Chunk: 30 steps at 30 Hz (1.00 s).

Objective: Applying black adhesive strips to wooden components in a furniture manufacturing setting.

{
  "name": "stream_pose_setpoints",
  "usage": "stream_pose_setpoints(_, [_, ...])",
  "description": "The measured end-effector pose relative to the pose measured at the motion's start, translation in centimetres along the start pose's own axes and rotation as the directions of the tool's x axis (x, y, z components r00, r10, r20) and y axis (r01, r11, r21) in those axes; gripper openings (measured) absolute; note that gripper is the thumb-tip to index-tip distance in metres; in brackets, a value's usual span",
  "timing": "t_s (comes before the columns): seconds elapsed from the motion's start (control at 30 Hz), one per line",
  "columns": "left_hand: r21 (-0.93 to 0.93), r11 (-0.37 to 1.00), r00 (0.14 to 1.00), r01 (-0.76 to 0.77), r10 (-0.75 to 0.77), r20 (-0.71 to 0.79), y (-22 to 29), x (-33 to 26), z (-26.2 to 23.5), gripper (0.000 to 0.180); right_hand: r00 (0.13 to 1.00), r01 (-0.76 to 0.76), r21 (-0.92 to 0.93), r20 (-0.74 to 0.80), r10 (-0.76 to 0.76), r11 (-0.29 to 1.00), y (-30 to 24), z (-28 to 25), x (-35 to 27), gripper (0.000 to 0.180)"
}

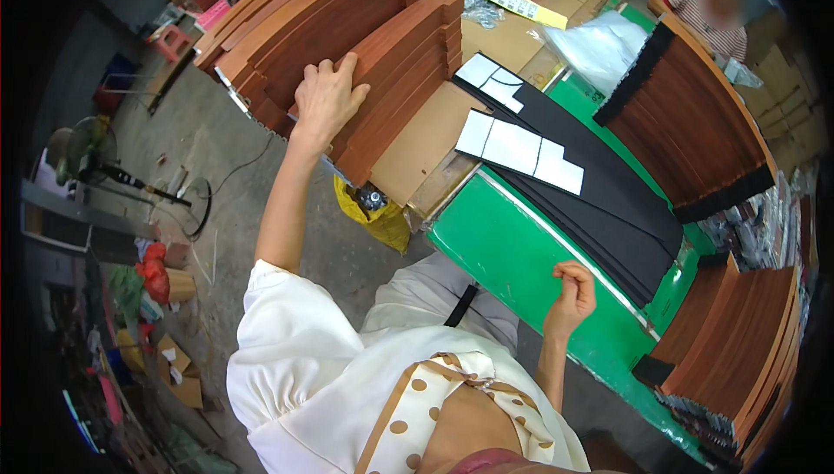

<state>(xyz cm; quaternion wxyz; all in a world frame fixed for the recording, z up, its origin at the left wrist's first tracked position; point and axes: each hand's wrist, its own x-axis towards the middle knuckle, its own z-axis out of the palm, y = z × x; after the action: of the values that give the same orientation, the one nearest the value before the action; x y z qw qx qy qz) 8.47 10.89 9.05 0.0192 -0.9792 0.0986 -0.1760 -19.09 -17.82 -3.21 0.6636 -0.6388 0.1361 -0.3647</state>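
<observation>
My left hand [328,100] reaches out to the upper left, its fingers curled over the edge of a brown wood-grain panel [395,70] in a stack standing on edge. My right hand [571,300] hovers over the near edge of the green table [512,252], fingers curled in and nothing visible in them. Between the hands, several black curved sheets [599,178] lie fanned out on the table. White cut pieces [521,148] rest on their left ends.
More wood-grain panels [695,118] stand at the right, with another stack [730,344] below them. Clear plastic bags [599,44] lie at the back. A yellow sack [373,218] sits beneath the cardboard [421,135]. A fan [95,157] stands at left; a person [712,18] is across the table.
</observation>
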Motion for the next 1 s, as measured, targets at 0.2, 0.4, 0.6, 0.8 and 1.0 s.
stream_pose_setpoints(0.2, [-0.099,0.992,0.99,-0.076,0.064,-0.124,-1.5,0.8,1.2,0.054,0.993,-0.066,-0.077,0.088,0.073,0.995,-0.9,3.1,-3.3,0.015])
stream_pose_setpoints(0.4, [-0.089,0.975,0.899,-0.202,0.148,-0.412,0.2,-0.7,0.2,0.053,0.984,0.02,-0.163,0.18,0.01,0.986,-1.3,3.9,-3.3,0.014])
stream_pose_setpoints(0.6, [-0.787,0.417,0.836,-0.455,0.504,-0.217,7.2,-7.5,-2.5,0.042,0.822,0.563,-0.575,0.308,-0.48,0.594,-3.8,2.7,-1.5,0.027])
stream_pose_setpoints(0.8, [-0.954,0.196,0.338,-0.227,0.935,0.112,15.2,-10.0,3.5,0.052,0.829,0.512,-0.859,0.494,-0.261,-0.001,-3.6,-1.6,-1.7,0.029])
stream_pose_setpoints(1.0, [-0.949,0.281,-0.052,-0.14,0.955,0.291,18.8,-8.1,7.1,0.049,0.834,0.552,-0.802,0.539,-0.118,0.23,0.0,-4.7,-0.8,0.025])
